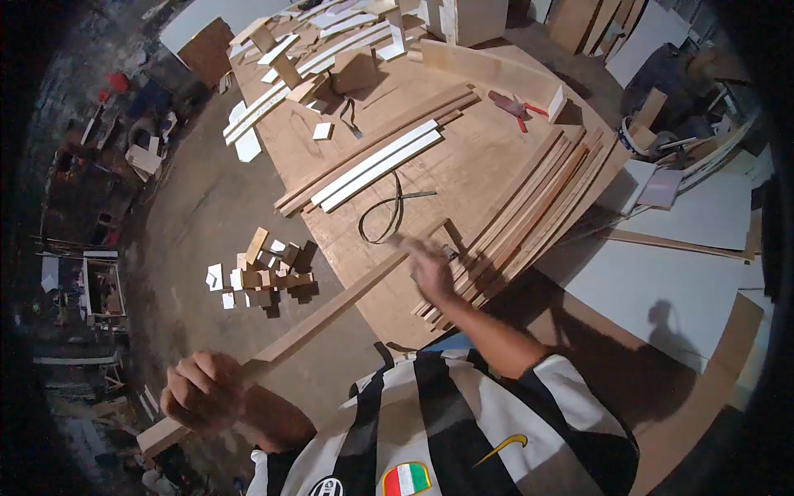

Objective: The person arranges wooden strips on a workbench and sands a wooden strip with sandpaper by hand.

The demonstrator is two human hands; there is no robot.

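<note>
My left hand (203,393) is closed around a long wooden strip (318,318) near its lower end. The strip slants up and to the right over the near edge of the plywood table. My right hand (426,266) is blurred at the strip's upper part, its fingers smeared; whether it grips the wood I cannot tell. Just beyond it a dark looped strap (382,219) lies on the tabletop. To its right is a bundle of long wooden strips (529,219). Something small and dark beside the right wrist is too unclear to name.
The plywood table (331,240) also carries white strips (380,169), a red-handled tool (517,107) and stacked pieces at the far end. Small wood offcuts (265,273) lie on the floor to the left. Large white panels (637,289) are at the right.
</note>
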